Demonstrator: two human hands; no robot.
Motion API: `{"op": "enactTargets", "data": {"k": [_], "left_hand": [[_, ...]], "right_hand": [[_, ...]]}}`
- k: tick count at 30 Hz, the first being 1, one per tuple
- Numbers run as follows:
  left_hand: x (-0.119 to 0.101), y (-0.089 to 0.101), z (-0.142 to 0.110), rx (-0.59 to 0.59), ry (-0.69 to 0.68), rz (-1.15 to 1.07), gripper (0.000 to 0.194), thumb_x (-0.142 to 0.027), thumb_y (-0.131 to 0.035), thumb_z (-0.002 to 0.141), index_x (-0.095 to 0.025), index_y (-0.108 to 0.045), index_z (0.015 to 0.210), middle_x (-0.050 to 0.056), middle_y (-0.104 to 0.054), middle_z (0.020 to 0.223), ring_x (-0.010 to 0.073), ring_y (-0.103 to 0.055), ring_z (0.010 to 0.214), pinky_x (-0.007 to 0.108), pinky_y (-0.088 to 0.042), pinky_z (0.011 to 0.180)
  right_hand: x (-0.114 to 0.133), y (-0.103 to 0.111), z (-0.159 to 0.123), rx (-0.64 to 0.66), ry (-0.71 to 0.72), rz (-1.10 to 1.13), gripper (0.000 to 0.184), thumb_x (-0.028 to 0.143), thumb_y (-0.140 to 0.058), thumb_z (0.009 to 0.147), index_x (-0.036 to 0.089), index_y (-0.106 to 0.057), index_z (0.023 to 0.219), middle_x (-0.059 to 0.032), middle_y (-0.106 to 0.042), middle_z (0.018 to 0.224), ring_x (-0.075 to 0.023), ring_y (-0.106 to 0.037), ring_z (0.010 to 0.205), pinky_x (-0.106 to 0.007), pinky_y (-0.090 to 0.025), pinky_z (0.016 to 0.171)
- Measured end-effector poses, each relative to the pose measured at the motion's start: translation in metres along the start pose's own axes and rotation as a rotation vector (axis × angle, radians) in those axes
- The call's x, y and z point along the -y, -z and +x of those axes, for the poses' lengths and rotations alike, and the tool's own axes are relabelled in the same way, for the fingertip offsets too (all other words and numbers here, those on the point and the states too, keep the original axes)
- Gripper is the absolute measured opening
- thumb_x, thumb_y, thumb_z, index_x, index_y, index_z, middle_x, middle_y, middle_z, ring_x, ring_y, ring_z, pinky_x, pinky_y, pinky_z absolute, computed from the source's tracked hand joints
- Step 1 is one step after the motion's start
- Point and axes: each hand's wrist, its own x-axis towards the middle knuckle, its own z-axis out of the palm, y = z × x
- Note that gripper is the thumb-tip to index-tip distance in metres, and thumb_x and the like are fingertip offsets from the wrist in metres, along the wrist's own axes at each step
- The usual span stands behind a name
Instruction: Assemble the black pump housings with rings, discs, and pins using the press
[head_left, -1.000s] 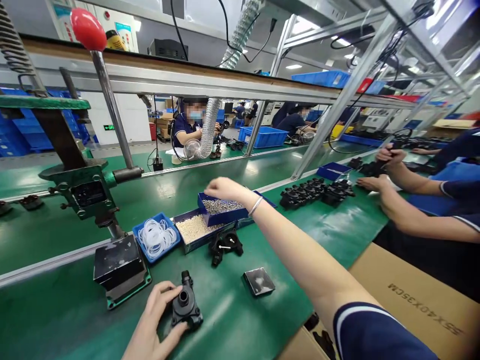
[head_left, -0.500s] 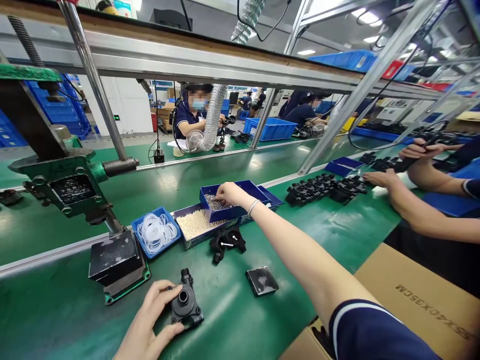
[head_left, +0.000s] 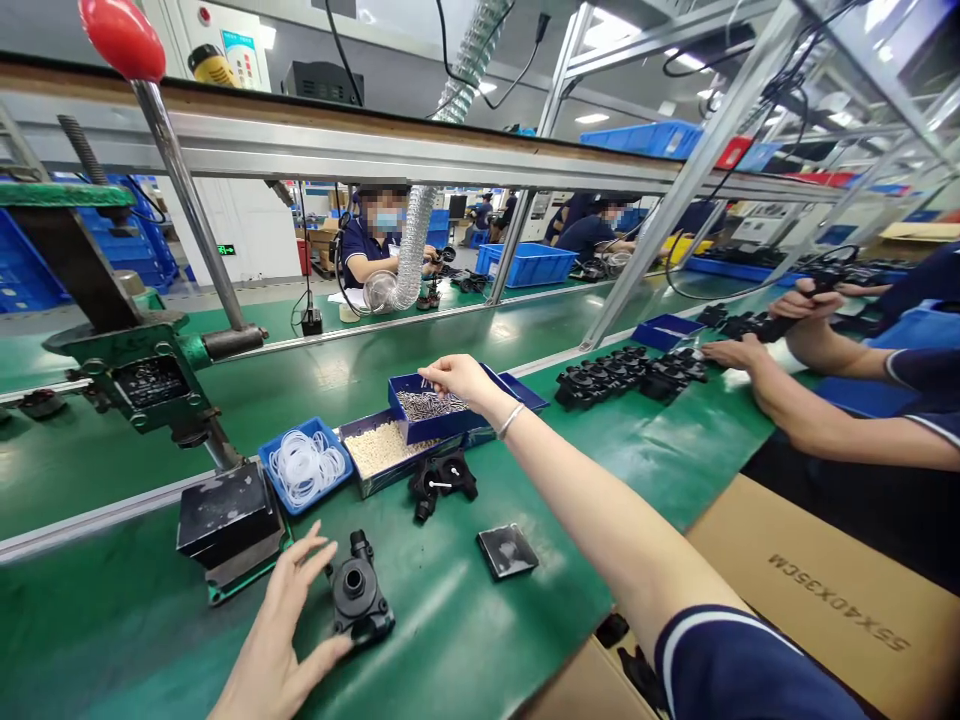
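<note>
My left hand (head_left: 281, 625) lies on the green bench with its fingers spread, the thumb and fingertips touching a black pump housing (head_left: 358, 597) that stands with its round port facing up. My right hand (head_left: 457, 377) reaches far forward over a blue tray of small metal pins (head_left: 427, 405). Its fingers are pinched together on a thin pin lifted just above the heap. A silver bangle circles that wrist.
Left of the pin tray sit a tray of white pellets (head_left: 379, 447) and a blue tray of white rings (head_left: 304, 467). A black pump part (head_left: 441, 479), a dark square plate (head_left: 508, 550), a hand press (head_left: 150, 370) and a cardboard box (head_left: 817, 590) surround them. A co-worker's arms (head_left: 795, 400) work at right.
My right hand dipped into the pin tray and has come up pinching a pin. My left hand has loosened from the housing and spread its fingers.
</note>
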Motion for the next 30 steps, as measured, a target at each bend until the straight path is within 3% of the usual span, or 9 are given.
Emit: {"op": "enactTargets", "data": {"k": [3, 7, 10, 16, 21, 24, 27, 30], "left_hand": [[-0.028, 0.004, 0.021, -0.152, 0.054, -0.108, 0.053, -0.040, -0.065, 0.091, -0.035, -0.049, 0.141, 0.010, -0.052, 0.148, 0.0320, -0.050, 0.139, 0.054, -0.039, 0.116], [-0.063, 0.005, 0.062, -0.183, 0.138, -0.417, 0.050, -0.039, -0.069, 0.088, -0.026, -0.050, 0.133, 0.009, -0.068, 0.124, 0.0254, -0.068, 0.115, 0.043, -0.056, 0.102], [-0.072, 0.008, 0.082, -0.180, 0.191, -0.536, 0.040, -0.038, -0.073, 0.084, -0.021, -0.058, 0.117, 0.004, -0.074, 0.095, 0.0219, -0.075, 0.090, 0.039, -0.062, 0.087], [-0.065, 0.018, 0.074, -0.101, 0.261, -0.569, 0.034, -0.035, -0.079, 0.077, -0.019, -0.066, 0.104, -0.002, -0.071, 0.073, 0.0180, -0.073, 0.071, 0.032, -0.062, 0.073], [-0.046, 0.017, 0.053, -0.203, 0.399, -0.479, 0.021, -0.039, -0.079, 0.077, -0.019, -0.075, 0.085, 0.003, -0.078, 0.083, 0.0218, -0.075, 0.079, 0.035, -0.061, 0.080], [-0.032, 0.009, 0.038, -0.189, 0.451, -0.398, 0.021, -0.040, -0.078, 0.078, -0.020, -0.077, 0.085, 0.004, -0.079, 0.088, 0.0237, -0.074, 0.084, 0.036, -0.060, 0.081], [-0.021, -0.002, 0.026, -0.160, 0.428, -0.311, 0.020, -0.041, -0.074, 0.083, -0.022, -0.077, 0.089, 0.003, -0.080, 0.091, 0.0234, -0.074, 0.085, 0.037, -0.060, 0.082], [-0.013, -0.007, 0.019, -0.178, 0.320, -0.143, 0.018, -0.041, -0.069, 0.088, -0.025, -0.077, 0.093, 0.001, -0.080, 0.095, 0.0225, -0.075, 0.087, 0.037, -0.061, 0.084]], "right_hand": [[0.022, -0.022, -0.039, 0.102, 0.086, 0.101, 0.040, 0.054, -0.075, 0.080, 0.015, -0.064, 0.075, 0.0009, -0.062, 0.058, -0.0094, -0.055, 0.049, -0.021, -0.047, 0.052], [0.044, -0.062, -0.101, 0.344, 0.208, 0.216, 0.040, 0.055, -0.074, 0.080, 0.017, -0.066, 0.073, 0.0026, -0.060, 0.054, -0.0099, -0.054, 0.046, -0.022, -0.043, 0.049], [0.046, -0.085, -0.134, 0.405, 0.193, 0.281, 0.038, 0.054, -0.074, 0.080, 0.018, -0.064, 0.072, 0.0028, -0.061, 0.054, -0.0098, -0.053, 0.044, -0.022, -0.041, 0.046], [0.033, -0.108, -0.152, 0.443, 0.051, 0.477, 0.037, 0.052, -0.078, 0.076, 0.018, -0.065, 0.071, 0.0030, -0.062, 0.054, -0.0109, -0.054, 0.044, -0.023, -0.043, 0.047], [0.017, -0.113, -0.156, 0.304, -0.059, 0.689, 0.041, 0.052, -0.082, 0.073, 0.018, -0.061, 0.066, 0.0050, -0.057, 0.050, -0.0092, -0.052, 0.044, -0.023, -0.042, 0.050], [0.003, -0.110, -0.160, 0.304, -0.140, 0.708, 0.043, 0.053, -0.084, 0.070, 0.017, -0.060, 0.066, 0.0046, -0.056, 0.050, -0.0094, -0.051, 0.044, -0.023, -0.040, 0.048], [-0.010, -0.106, -0.166, 0.316, -0.211, 0.715, 0.044, 0.053, -0.085, 0.069, 0.017, -0.059, 0.067, 0.0048, -0.056, 0.050, -0.0093, -0.050, 0.044, -0.023, -0.040, 0.047], [-0.018, -0.103, -0.174, 0.318, -0.248, 0.717, 0.045, 0.053, -0.085, 0.070, 0.017, -0.059, 0.067, 0.0047, -0.056, 0.051, -0.0091, -0.050, 0.044, -0.023, -0.040, 0.048]]}}
